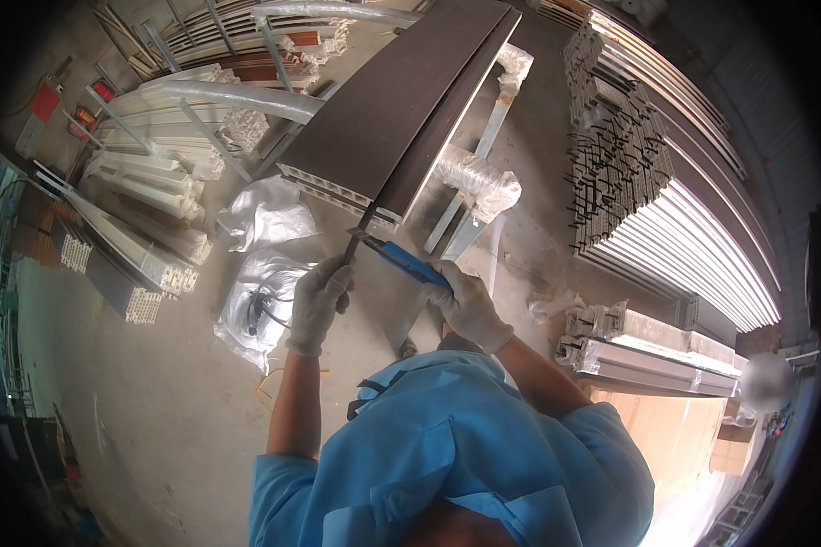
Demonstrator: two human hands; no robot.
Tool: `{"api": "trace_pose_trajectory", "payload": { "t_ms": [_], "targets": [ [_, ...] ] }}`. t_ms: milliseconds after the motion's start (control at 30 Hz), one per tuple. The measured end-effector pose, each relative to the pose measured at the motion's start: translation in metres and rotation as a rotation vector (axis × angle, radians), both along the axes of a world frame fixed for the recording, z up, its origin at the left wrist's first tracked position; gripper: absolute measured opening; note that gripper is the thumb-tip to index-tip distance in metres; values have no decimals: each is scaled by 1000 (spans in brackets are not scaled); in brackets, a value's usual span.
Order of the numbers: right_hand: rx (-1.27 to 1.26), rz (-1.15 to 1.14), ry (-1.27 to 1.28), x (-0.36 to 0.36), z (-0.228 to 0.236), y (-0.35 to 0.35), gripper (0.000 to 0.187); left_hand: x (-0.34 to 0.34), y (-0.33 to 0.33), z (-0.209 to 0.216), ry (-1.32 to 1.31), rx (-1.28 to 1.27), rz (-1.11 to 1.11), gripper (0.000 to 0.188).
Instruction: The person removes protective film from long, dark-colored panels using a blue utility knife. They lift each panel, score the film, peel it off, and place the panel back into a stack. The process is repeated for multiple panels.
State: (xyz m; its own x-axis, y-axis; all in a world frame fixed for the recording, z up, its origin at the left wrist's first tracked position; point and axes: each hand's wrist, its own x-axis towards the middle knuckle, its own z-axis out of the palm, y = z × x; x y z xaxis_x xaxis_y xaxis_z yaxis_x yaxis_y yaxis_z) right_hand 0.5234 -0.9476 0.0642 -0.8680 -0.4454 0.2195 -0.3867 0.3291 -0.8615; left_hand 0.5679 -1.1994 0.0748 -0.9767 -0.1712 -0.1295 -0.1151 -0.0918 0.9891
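Note:
My left hand (319,305), in a pale glove, is closed on the end of a thin black strip (352,246). The strip runs up to the near end of a dark brown hollow panel (374,100), at the groove along its right side. A blue utility knife (409,263) is gripped in my gloved right hand (468,308). Its blade points left and meets the strip just above my left fingers; whether it touches or only overlaps in view I cannot tell. The panel lies on another one, their hollow ends facing me.
A stand with plastic-wrapped arms (483,182) supports the panels. Crumpled silvery plastic sheets (265,214) lie on the floor at left. Racks of pale profiles (155,137) stand far left. A large panel stack (684,237) with black strips poking out is at right, with cardboard (661,428) nearer.

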Motion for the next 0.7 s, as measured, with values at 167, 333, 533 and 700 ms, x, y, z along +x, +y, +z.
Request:
{"api": "trace_pose_trajectory", "payload": {
  "t_ms": [167,333,533,700],
  "targets": [
    [161,-34,239,-3,-6,-7,34,-2,1,1,-67,-37,14,21],
    [260,-20,214,-9,-6,-11,30,-3,5,3,-132,-59,58,19],
    [374,-2,221,-15,-9,-15,30,-3,6,1,-131,-61,73,19],
    [621,47,86,-21,-52,-9,27,4,12,23,-197,57,55,15]
  ]
}}
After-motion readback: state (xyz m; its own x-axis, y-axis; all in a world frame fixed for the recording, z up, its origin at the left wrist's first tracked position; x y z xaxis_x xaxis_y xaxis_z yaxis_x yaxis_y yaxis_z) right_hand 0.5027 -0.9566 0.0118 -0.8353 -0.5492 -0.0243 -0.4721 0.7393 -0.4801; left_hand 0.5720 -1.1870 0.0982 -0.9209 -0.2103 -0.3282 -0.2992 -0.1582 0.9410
